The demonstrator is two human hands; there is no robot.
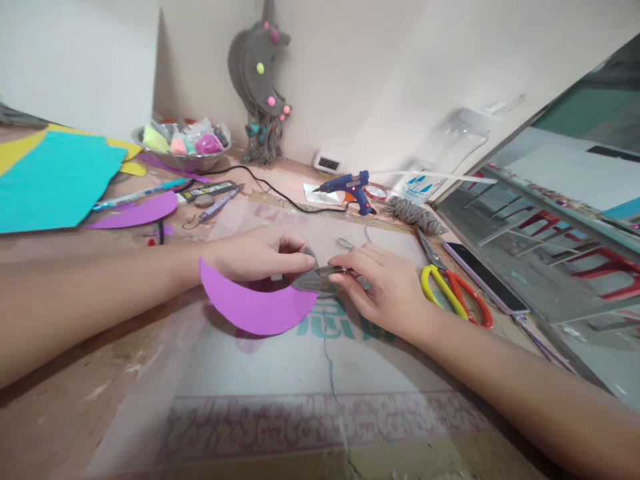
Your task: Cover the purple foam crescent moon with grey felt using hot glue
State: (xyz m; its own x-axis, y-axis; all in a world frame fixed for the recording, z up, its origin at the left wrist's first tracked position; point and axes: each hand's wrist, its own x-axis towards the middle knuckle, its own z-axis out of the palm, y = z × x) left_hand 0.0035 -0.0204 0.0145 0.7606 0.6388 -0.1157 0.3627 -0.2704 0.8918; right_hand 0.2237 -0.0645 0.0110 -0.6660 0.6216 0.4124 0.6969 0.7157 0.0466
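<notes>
A purple foam crescent (260,308) lies tilted above the printed mat, its right end wrapped in grey yarn (306,280). My left hand (265,255) pinches the wrapped end between thumb and fingers. Just to the right, my right hand (377,283) has its fingers closed around a small dark metal tool, whose tip reaches the grey yarn. What kind of tool it is cannot be made out. A thin loop of grey yarn shows behind my right hand.
A blue glue gun (347,188) and a yarn skein (414,215) lie behind my hands. Scissors (450,287) and a phone (485,277) are at the right. A bowl of clay packets (183,157), turquoise foam (60,180) and pens lie at the left. A decorated crescent (260,73) hangs behind.
</notes>
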